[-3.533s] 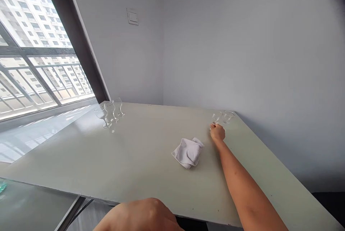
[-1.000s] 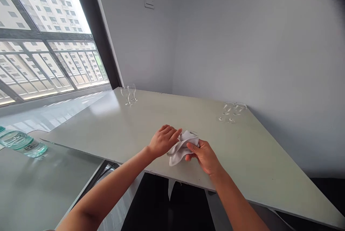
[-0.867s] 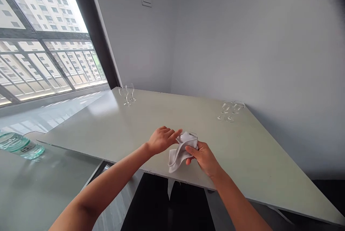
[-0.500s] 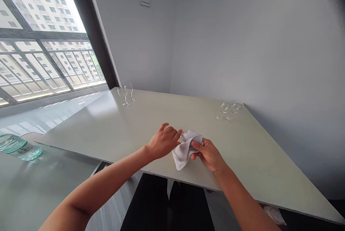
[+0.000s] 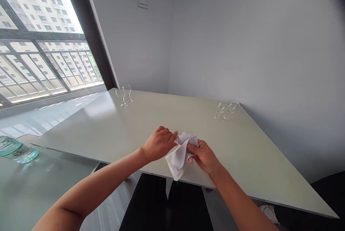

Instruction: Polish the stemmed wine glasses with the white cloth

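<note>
My right hand (image 5: pixel 203 156) is closed on a white cloth (image 5: pixel 180 157), thumb on top, and the cloth's loose end hangs down toward the table's near edge. My left hand (image 5: pixel 161 144) has its fingers curled at the left side of the cloth. Between the two hands a small bit of a clear glass (image 5: pixel 178 137) shows; my left fingers hold it, and the cloth hides most of it. Both hands are above the near part of the pale table (image 5: pixel 151 116).
Two stemmed glasses (image 5: pixel 123 96) stand at the far left of the table, and two more glasses (image 5: pixel 222 108) at the far right. A clear plastic bottle (image 5: pixel 18 150) lies on a lower surface at the left. Grey walls (image 5: pixel 229 44) meet behind the table.
The cloth's loose end hangs lower and further left than before. Both hands stay close together at the glass, and the whole view has shifted slightly.
</note>
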A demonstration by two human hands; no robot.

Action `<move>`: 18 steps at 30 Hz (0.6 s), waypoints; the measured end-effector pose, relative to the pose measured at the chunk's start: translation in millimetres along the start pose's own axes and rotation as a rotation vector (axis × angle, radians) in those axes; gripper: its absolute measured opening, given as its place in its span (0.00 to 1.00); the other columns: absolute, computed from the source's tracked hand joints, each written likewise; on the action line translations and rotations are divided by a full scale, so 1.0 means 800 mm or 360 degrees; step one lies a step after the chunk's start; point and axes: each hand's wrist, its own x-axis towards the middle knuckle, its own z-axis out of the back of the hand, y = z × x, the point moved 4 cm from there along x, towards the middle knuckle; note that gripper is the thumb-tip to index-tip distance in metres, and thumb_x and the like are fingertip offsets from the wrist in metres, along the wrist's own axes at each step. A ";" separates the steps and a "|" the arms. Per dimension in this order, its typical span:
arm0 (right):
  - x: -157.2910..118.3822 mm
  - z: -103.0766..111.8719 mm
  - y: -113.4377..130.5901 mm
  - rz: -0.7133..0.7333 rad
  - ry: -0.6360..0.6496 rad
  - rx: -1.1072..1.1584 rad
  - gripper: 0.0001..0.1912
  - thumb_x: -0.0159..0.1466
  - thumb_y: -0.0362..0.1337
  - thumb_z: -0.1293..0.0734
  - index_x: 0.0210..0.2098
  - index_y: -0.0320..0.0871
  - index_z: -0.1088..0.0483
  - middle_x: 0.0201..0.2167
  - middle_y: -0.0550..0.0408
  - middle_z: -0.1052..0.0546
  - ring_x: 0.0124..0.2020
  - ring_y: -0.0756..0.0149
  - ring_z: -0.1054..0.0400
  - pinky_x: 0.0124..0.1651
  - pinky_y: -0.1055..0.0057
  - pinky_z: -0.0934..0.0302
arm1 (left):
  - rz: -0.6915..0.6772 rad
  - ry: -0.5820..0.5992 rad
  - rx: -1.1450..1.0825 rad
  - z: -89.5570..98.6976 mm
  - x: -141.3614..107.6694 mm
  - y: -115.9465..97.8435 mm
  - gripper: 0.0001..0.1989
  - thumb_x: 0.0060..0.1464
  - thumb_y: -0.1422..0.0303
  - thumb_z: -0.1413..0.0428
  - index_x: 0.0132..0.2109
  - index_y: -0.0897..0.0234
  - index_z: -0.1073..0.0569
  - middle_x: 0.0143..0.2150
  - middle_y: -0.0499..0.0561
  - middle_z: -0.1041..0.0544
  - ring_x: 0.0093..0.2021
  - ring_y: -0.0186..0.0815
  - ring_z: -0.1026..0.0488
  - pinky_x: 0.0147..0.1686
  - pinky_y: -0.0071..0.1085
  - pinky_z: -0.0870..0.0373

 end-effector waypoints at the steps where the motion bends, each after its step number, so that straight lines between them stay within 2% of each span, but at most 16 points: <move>1: -0.001 -0.002 0.000 0.0004 0.0018 -0.0014 0.12 0.54 0.44 0.33 0.29 0.40 0.28 0.23 0.56 0.27 0.17 0.72 0.36 0.22 0.73 0.40 | -0.0039 0.0007 0.0028 0.000 0.000 -0.001 0.18 0.58 0.61 0.56 0.50 0.65 0.34 0.33 0.56 0.27 0.37 0.39 0.31 0.40 0.36 0.40; 4: -0.008 -0.011 0.010 0.0093 0.0200 -0.0368 0.11 0.55 0.43 0.35 0.29 0.42 0.28 0.22 0.57 0.27 0.20 0.68 0.34 0.27 0.68 0.37 | 0.0018 0.0175 -0.0222 0.003 -0.001 0.006 0.17 0.56 0.57 0.55 0.46 0.61 0.31 0.28 0.51 0.28 0.31 0.34 0.32 0.35 0.30 0.40; 7: -0.011 -0.013 0.032 0.0331 0.0389 -0.0873 0.08 0.57 0.40 0.37 0.27 0.45 0.27 0.23 0.58 0.26 0.26 0.66 0.32 0.32 0.67 0.36 | 0.0233 0.0607 -0.0895 -0.002 -0.005 0.015 0.18 0.53 0.53 0.53 0.35 0.62 0.28 0.23 0.46 0.32 0.25 0.29 0.37 0.28 0.25 0.41; 9: -0.011 -0.009 0.046 0.0495 0.0459 -0.1151 0.09 0.58 0.36 0.38 0.31 0.48 0.26 0.28 0.58 0.24 0.33 0.64 0.30 0.38 0.65 0.36 | 0.0338 0.0903 -0.1399 -0.009 -0.011 0.016 0.21 0.52 0.52 0.53 0.29 0.66 0.30 0.21 0.46 0.35 0.23 0.27 0.40 0.25 0.25 0.42; 11: -0.010 0.003 0.055 0.0600 0.0455 -0.1349 0.12 0.59 0.33 0.40 0.38 0.51 0.26 0.35 0.59 0.24 0.42 0.62 0.32 0.45 0.62 0.39 | 0.0405 0.1025 -0.1737 -0.015 -0.016 0.017 0.21 0.52 0.52 0.53 0.30 0.68 0.30 0.21 0.46 0.37 0.22 0.27 0.42 0.24 0.26 0.42; 13: -0.011 0.021 0.062 0.0668 0.0271 -0.1496 0.16 0.60 0.32 0.41 0.44 0.53 0.29 0.42 0.59 0.25 0.47 0.60 0.35 0.50 0.59 0.43 | 0.0497 0.0958 -0.1821 -0.020 -0.019 0.026 0.20 0.52 0.54 0.53 0.36 0.68 0.29 0.22 0.45 0.38 0.22 0.27 0.42 0.24 0.26 0.42; 15: -0.017 0.037 0.069 0.0771 -0.0027 -0.1633 0.19 0.60 0.31 0.41 0.48 0.55 0.33 0.47 0.60 0.28 0.50 0.59 0.38 0.52 0.56 0.45 | 0.0649 0.0793 -0.1655 -0.024 -0.020 0.039 0.20 0.52 0.54 0.53 0.39 0.67 0.28 0.22 0.45 0.37 0.22 0.27 0.41 0.23 0.25 0.42; 17: -0.025 0.034 0.073 0.0912 -0.0204 -0.1804 0.22 0.60 0.30 0.42 0.52 0.54 0.36 0.51 0.60 0.31 0.53 0.57 0.42 0.54 0.53 0.49 | 0.0792 0.0633 -0.1337 -0.026 -0.020 0.048 0.19 0.52 0.55 0.55 0.36 0.65 0.28 0.22 0.46 0.35 0.21 0.27 0.40 0.21 0.25 0.43; 18: -0.027 0.025 0.072 0.0981 -0.0189 -0.1904 0.23 0.59 0.30 0.41 0.53 0.54 0.38 0.52 0.60 0.32 0.54 0.56 0.44 0.56 0.52 0.52 | 0.0819 0.0580 -0.1160 -0.026 -0.019 0.049 0.18 0.53 0.56 0.55 0.34 0.64 0.28 0.22 0.46 0.34 0.21 0.28 0.39 0.21 0.25 0.44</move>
